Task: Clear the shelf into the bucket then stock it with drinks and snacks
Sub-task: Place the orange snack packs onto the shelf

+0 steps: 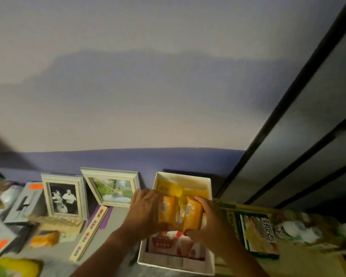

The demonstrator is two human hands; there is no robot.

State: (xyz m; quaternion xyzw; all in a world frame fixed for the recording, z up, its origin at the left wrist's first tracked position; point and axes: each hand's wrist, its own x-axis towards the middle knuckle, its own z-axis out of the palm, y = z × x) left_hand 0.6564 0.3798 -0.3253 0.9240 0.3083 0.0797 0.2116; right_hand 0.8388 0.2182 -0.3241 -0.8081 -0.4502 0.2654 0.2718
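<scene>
A white open box (pixel 209 254) stands on the surface at lower centre, with yellow snack packets (pixel 169 189) at its far end and red-and-white packets (pixel 174 245) at its near end. My left hand (pixel 146 209) and my right hand (pixel 210 220) hold a bunch of orange snack packets (pixel 191 213) between them, over the middle of the box. The fingers of both hands curl round the packets' sides.
Two framed pictures (pixel 63 195) (pixel 112 189) lean against the wall left of the box. A loose orange packet (pixel 45 238), a patterned strip (pixel 89 229) and grey boxes (pixel 24 203) lie at left. Green snack boxes (pixel 261 232) and white-capped bottles (pixel 300 229) lie right. Dark shelf rails (pixel 288 108) rise at right.
</scene>
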